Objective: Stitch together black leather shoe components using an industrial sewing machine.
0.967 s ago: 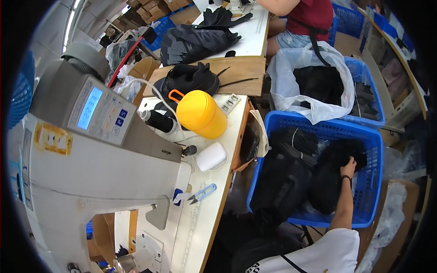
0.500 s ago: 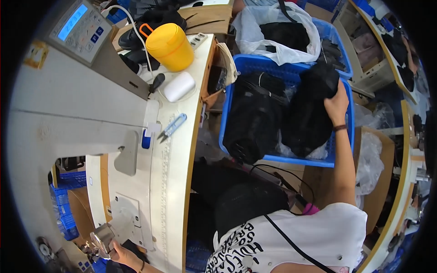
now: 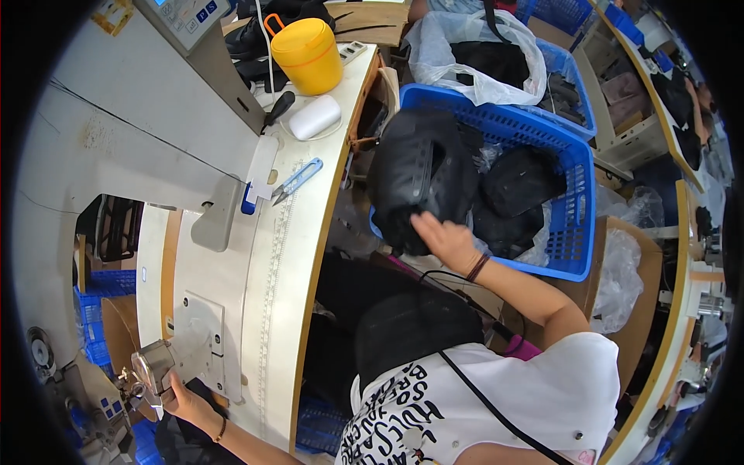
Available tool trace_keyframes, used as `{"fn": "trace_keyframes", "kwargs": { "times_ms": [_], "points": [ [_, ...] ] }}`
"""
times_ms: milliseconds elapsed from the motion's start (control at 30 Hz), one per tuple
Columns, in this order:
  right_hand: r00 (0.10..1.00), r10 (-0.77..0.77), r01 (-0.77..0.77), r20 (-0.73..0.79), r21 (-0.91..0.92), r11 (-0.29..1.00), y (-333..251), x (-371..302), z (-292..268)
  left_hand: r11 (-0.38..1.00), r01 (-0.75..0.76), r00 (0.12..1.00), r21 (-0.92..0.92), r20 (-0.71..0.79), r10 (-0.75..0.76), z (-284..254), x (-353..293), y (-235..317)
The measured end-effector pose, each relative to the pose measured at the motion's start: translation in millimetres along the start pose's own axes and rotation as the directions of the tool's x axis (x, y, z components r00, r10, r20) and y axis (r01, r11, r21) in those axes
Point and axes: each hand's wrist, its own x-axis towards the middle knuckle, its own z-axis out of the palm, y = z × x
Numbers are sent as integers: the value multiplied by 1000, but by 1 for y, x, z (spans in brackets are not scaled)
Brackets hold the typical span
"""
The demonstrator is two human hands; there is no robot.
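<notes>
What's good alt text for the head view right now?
A person's right hand is at a bulky black bundle overlapping the left rim of a blue plastic basket; the left hand touches a shiny metal sewing-machine part.

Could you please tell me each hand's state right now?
Left hand: at the metal machine part, grip unclear.
Right hand: at the black bundle, grip unclear.

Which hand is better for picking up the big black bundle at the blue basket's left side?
Probably the right hand: it is at the near end of the black bundle, beside the blue basket. The left hand is across the white table, by a metal machine part.
</notes>
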Motion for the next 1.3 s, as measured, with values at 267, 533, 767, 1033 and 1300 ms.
{"fn": "trace_keyframes", "kwargs": {
  "times_ms": [267, 533, 767, 1033, 1300],
  "points": [
    [968, 125, -195, 218, 334, 922, -15, 15, -37, 505, -200, 791, 840, -166, 589, 45, -46, 49],
    [944, 291, -327, 156, 316, 891, 64, 59, -22, 764, -644, 628, 30, 591, 506, 182, -142, 125],
    [895, 444, -316, 51, 776, 546, 104, 58, 24, 599, -771, 63, -217, 909, 411, 278, -169, 136],
    [-224, 971, -974, -84, 60, -219, 286, -203, 100, 599, -774, 400, 202, 891, 216, 261, -116, 110],
    [-30, 999, -955, 10, -296, -26, 335, -210, 89, 466, -829, 398, 308, 911, 105, 264, -109, 91]
  ]
}}
